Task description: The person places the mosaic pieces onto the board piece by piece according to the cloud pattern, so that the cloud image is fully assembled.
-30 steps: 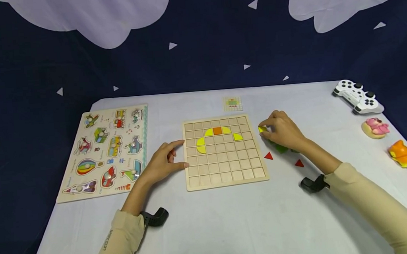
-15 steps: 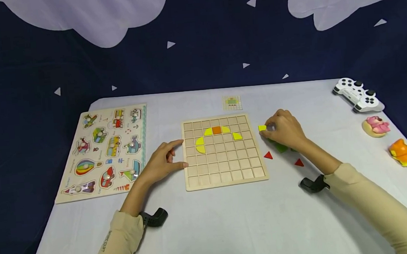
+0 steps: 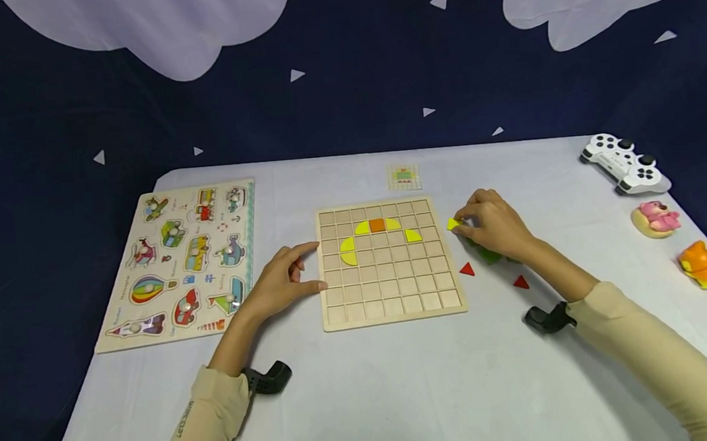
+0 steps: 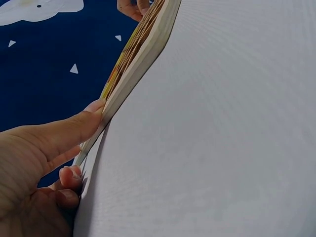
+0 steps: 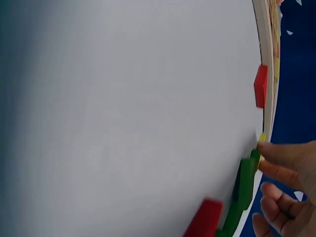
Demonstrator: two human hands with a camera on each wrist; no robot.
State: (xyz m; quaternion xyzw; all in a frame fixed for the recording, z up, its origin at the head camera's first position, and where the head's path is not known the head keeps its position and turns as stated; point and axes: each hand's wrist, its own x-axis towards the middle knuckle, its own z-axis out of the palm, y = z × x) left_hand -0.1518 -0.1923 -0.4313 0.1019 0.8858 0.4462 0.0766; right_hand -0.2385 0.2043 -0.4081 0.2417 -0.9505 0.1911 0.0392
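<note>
A wooden grid board [image 3: 391, 307] lies flat at the table's middle. Several yellow rounded pieces [image 3: 348, 252] and one orange square [image 3: 377, 225] sit in its upper cells. My left hand [image 3: 280, 285] touches the board's left rim with forefinger and thumb spread apart; in the left wrist view the thumb lies against the board's edge. Just right of the board, my right hand [image 3: 494, 227] pinches a small yellow block [image 3: 453, 224] between thumb and forefinger; its full shape is covered. Green blocks [image 5: 245, 183] lie beneath that hand, partly hidden. Two red triangles [image 3: 467, 270] rest nearby.
Behind the board lies a small pattern card [image 3: 404, 177]. A vehicle peg puzzle [image 3: 176, 269] stands to the left. Along the right side are a white game controller [image 3: 623, 164], a pink figure [image 3: 655, 219] and an orange toy [image 3: 703, 266].
The yellow block has turned slightly in my right hand's fingers, which have shifted around it beside the board. My left hand stays at the rim.
</note>
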